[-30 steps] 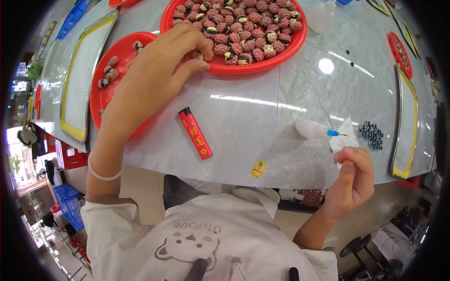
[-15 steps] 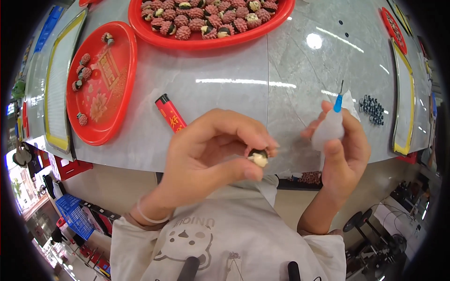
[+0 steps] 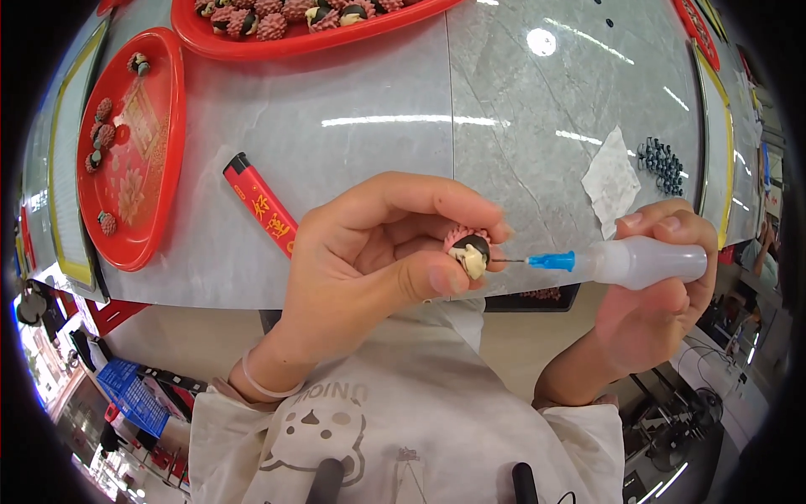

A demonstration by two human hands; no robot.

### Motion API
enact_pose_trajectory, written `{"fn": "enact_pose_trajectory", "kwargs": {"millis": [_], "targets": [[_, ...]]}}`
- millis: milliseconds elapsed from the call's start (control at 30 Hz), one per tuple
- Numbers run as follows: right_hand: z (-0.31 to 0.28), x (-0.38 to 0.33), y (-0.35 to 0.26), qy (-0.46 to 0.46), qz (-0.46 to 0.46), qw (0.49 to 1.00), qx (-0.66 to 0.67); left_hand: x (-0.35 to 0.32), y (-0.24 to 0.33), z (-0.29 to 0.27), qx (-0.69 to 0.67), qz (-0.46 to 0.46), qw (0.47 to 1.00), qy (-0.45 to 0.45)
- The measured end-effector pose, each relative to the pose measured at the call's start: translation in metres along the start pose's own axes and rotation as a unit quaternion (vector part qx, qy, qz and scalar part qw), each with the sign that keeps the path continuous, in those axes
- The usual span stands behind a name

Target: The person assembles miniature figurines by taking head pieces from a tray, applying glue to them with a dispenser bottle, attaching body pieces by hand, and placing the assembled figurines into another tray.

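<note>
Between the thumb and fingertips of my left hand (image 3: 344, 260) is a small doll head (image 3: 471, 254) with a bumpy pink top, a dark band and a cream-coloured front. My right hand (image 3: 651, 315) grips a translucent squeeze bottle (image 3: 651, 264) lying sideways. Its blue needle tip (image 3: 552, 261) points left, and the thin metal needle ends at the doll head's right side. Whether the needle touches it, I cannot tell. A flat red stick-shaped thing with a black end (image 3: 259, 204) lies on the table behind my left hand, partly covered by it.
A red oval tray (image 3: 172, 168) at the left holds several bumpy pink pieces. Another red tray (image 3: 327, 40) at the back is full of similar heads. A crumpled white tissue (image 3: 611, 181) and small dark pieces (image 3: 662, 165) lie at the right on the grey table (image 3: 378, 97).
My right hand has tipped the bottle from upright to sideways, bringing its needle to the doll head. My left hand still holds the head. The view has shifted, and the tissue now shows fully.
</note>
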State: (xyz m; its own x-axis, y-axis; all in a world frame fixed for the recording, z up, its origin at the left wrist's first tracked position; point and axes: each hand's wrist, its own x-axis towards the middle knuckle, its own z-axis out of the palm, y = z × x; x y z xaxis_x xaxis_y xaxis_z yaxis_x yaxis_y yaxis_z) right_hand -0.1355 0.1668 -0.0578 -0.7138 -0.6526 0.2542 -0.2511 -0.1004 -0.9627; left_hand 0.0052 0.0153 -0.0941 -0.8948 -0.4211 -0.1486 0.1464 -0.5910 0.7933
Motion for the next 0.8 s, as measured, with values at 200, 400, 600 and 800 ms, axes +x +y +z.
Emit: {"fn": "enact_pose_trajectory", "kwargs": {"millis": [200,400,600,800], "targets": [[-0.002,0.0,0.001,-0.036,-0.029,0.998,-0.051,0.0,-0.001,0.001,-0.025,-0.011,1.0,0.013],[-0.007,-0.004,-0.012,-0.094,-0.127,0.982,-0.105,0.0,-0.002,0.0,-0.03,0.001,0.999,0.012],[-0.006,-0.009,-0.016,-0.07,-0.193,0.963,-0.175,0.0,-0.005,-0.002,-0.024,0.008,1.0,-0.007],[-0.003,-0.005,-0.023,-0.094,-0.19,0.956,-0.202,0.0,-0.005,-0.001,-0.017,0.012,1.0,-0.009]]}}
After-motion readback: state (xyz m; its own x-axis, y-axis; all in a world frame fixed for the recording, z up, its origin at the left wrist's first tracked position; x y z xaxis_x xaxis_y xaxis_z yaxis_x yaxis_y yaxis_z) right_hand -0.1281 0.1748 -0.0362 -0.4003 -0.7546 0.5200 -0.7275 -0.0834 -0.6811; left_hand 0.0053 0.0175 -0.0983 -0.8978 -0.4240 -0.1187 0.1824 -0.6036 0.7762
